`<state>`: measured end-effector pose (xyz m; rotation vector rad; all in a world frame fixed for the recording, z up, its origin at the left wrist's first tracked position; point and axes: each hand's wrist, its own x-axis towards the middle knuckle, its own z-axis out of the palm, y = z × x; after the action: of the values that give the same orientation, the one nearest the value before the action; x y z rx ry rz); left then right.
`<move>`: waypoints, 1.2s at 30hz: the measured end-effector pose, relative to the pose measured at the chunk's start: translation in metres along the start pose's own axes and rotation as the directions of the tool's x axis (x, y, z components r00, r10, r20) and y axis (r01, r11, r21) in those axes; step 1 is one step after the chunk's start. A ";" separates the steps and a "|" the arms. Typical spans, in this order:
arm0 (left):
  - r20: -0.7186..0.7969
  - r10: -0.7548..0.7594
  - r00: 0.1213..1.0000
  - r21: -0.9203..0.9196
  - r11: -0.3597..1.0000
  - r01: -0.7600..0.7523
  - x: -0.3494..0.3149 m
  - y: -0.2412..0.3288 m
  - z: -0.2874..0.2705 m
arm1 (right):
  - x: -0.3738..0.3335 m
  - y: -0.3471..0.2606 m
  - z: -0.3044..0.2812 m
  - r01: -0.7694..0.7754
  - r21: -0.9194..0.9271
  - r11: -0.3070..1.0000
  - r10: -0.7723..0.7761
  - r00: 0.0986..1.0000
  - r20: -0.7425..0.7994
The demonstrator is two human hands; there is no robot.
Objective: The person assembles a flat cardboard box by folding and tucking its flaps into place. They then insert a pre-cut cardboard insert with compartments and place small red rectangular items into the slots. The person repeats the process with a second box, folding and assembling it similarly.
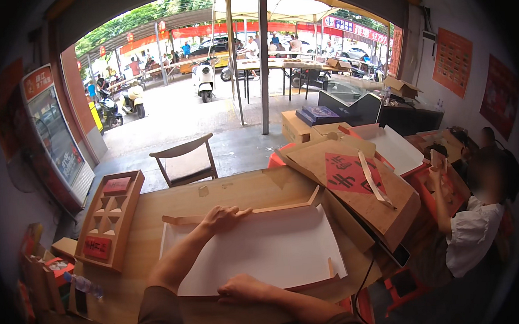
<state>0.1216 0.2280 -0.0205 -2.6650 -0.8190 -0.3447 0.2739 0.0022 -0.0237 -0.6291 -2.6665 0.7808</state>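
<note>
A cardboard box blank (275,243) lies before me on the wooden table, white inside, with brown side flaps partly folded up. My left hand (224,218) is at its far edge, fingers closed over the raised far flap. At the near edge my right hand (242,289) is curled, its fingers closed at the fold and partly hidden. To the left stands an open brown gift box (113,219) with white dividers and a red packet (97,247) at its near end.
Right of the blank, a large brown carton (354,186) with a red label covers the table corner. A plastic bottle (84,284) lies at the left edge. Beyond the table is a wooden chair (186,160). A person (474,227) sits at the right, handling a piece of packaging.
</note>
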 end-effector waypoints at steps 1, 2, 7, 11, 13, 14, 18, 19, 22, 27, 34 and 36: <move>-0.033 0.034 0.999 0.022 0.999 -0.034 0.000 0.003 0.000 | 0.000 0.001 0.000 0.008 0.004 1.000 -0.008 1.000 -0.010; -0.064 0.066 0.996 0.045 0.997 -0.064 -0.001 0.005 -0.002 | 0.000 0.001 0.000 0.011 -0.002 1.000 -0.011 1.000 -0.006; -0.142 0.140 0.980 0.017 0.990 -0.139 0.015 0.008 -0.005 | -0.001 -0.002 -0.002 -0.003 -0.010 1.000 0.003 1.000 0.005; 0.020 0.145 0.989 0.014 0.989 -0.145 0.041 0.020 0.016 | 0.002 -0.012 -0.012 -0.047 -0.024 0.999 0.049 0.996 0.078; 0.055 0.156 0.986 -0.006 0.988 -0.156 0.059 0.034 0.012 | -0.001 -0.006 -0.011 -0.041 0.004 0.999 0.040 0.998 0.055; 0.062 0.160 0.985 -0.017 0.987 -0.159 0.065 0.039 0.010 | -0.002 -0.005 -0.011 -0.046 0.023 0.999 0.045 0.998 0.052; 0.181 0.162 0.970 -0.038 0.987 -0.158 0.085 0.048 0.003 | 0.000 -0.002 -0.007 -0.055 0.039 0.998 0.052 0.997 0.060; 0.193 0.159 0.968 -0.073 0.986 -0.147 0.087 0.050 0.000 | -0.001 -0.001 -0.007 -0.053 0.027 0.998 0.051 0.997 0.066; 0.130 0.190 0.973 -0.207 0.965 -0.161 0.077 0.037 0.014 | 0.003 0.000 -0.004 -0.030 -0.014 0.999 0.031 0.997 0.070; 0.057 0.004 0.998 -0.461 0.887 0.023 0.072 0.047 -0.001 | 0.001 0.001 -0.002 -0.043 -0.023 0.999 0.045 0.997 0.056; -0.112 -0.128 0.985 -0.571 0.820 0.042 0.066 0.037 0.010 | -0.001 -0.001 -0.001 -0.058 -0.062 0.996 0.062 0.995 0.074; -0.141 -0.116 0.983 -0.559 0.829 0.017 0.062 0.030 0.012 | 0.001 0.001 0.002 -0.052 -0.061 0.997 0.057 0.994 0.088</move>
<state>0.1909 0.2397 -0.0183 -3.0732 -0.8610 -0.9500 0.2729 0.0025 -0.0257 -0.7003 -2.7735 0.7650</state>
